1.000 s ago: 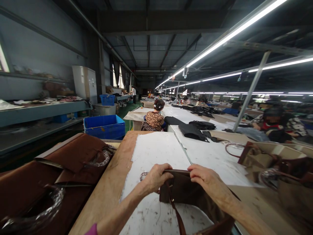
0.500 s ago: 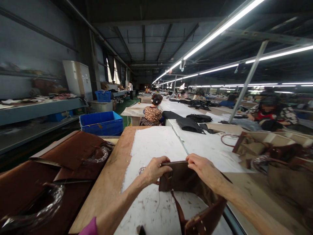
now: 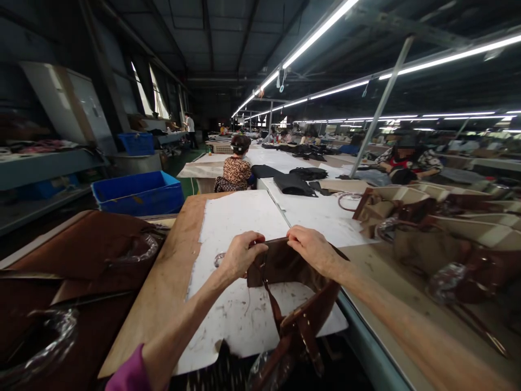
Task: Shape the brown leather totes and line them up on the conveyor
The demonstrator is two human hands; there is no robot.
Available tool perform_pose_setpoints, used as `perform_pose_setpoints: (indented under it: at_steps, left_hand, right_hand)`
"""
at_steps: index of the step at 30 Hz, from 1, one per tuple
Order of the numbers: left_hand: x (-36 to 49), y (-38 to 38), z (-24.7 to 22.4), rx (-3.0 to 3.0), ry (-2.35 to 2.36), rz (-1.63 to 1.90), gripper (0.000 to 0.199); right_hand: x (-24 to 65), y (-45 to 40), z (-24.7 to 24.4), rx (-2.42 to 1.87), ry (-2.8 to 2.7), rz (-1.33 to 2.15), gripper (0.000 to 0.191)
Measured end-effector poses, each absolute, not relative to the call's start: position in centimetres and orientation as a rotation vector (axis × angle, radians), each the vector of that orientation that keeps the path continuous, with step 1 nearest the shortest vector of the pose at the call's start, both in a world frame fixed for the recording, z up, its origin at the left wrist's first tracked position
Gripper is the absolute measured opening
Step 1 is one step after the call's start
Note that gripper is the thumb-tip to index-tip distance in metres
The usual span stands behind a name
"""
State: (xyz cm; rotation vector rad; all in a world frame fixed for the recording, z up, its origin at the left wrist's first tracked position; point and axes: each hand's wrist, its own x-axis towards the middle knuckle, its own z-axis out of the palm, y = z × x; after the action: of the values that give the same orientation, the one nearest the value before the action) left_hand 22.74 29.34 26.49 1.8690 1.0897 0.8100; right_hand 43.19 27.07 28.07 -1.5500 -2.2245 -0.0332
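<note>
A brown bag [image 3: 313, 301] with leather straps and small metal fittings rests on the white paper [image 3: 240, 217] over the table's front part. My left hand [image 3: 243, 254] pinches the top edge of its dark brown panel at the left corner. A little to the right, my right hand [image 3: 311, 247] grips the same edge between thumb and fingers. The panel stands upright between both hands. Brown straps and a piece of clear plastic wrap hang toward the front table edge. The bag's underside is hidden.
Brown bag pieces [image 3: 81, 255] with plastic-wrapped handles lie at the left. More brown and khaki bags [image 3: 439, 239] stand at the right. A blue bin [image 3: 138, 193] is beyond the table, left of a seated person [image 3: 236, 168]. Black pieces [image 3: 293, 183] lie farther along.
The view has turned right and tilted downward, so more of the bag's straps and the front table edge show. Both hands keep their hold on the panel edge.
</note>
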Motion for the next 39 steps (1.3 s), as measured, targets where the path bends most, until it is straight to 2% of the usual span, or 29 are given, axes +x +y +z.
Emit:
perform_pose_setpoints:
  at_steps: [5, 14, 20, 25, 39]
  left_hand:
    - [23.2, 29.9, 26.6, 2.026, 1.089, 0.851, 0.021]
    - [23.6, 30.1, 26.2, 2.388, 1.077, 0.880, 0.020]
    - [24.5, 29.8, 26.9, 2.573, 1.257, 0.771, 0.021]
    - [26.6, 29.8, 27.7, 2.678, 1.259, 0.571, 0.021]
    - [27.6, 31.3, 26.3, 2.759, 1.216, 0.617, 0.028]
  right_hand:
    - [43.3, 27.2, 27.8, -1.557, -2.214, -0.061, 0.010]
    - [43.4, 27.3, 27.5, -1.581, -2.211, -0.149, 0.012]
    - [42.9, 27.3, 27.7, -1.598, -2.208, -0.192, 0.014]
    - [42.7, 27.7, 27.3, -1.645, -2.172, -0.207, 0.015]
    - [42.2, 27.2, 27.6, -1.685, -2.168, -0.211, 0.013]
